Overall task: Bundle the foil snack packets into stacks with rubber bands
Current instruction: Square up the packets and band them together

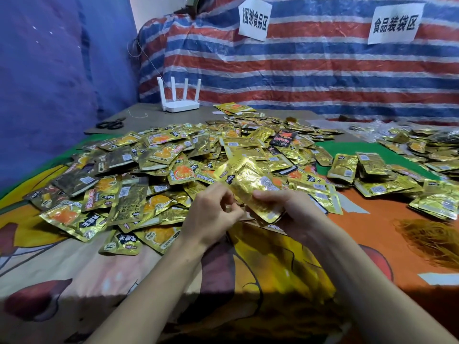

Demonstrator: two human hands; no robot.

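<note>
Both hands meet over the cloth: the right hand [280, 207] grips a crinkled gold foil stack [250, 187], the left hand [213, 209] pinches its near edge, beside the heaped loose packets [149, 165].

Loose foil packets [149, 165] blanket the tabletop [74, 269] from its left edge across the middle, with packet stacks [344, 167] and a tangle of rubber bands [432, 240] crowding the right. Bare cloth runs along the near edge, crossed by both forearms where the left hand [213, 212] and right hand [285, 207] grip a held stack [250, 184]. Behind the heap, scissors [110, 124] and a router [180, 101] sit on open board before the striped tarp [298, 70].
</note>
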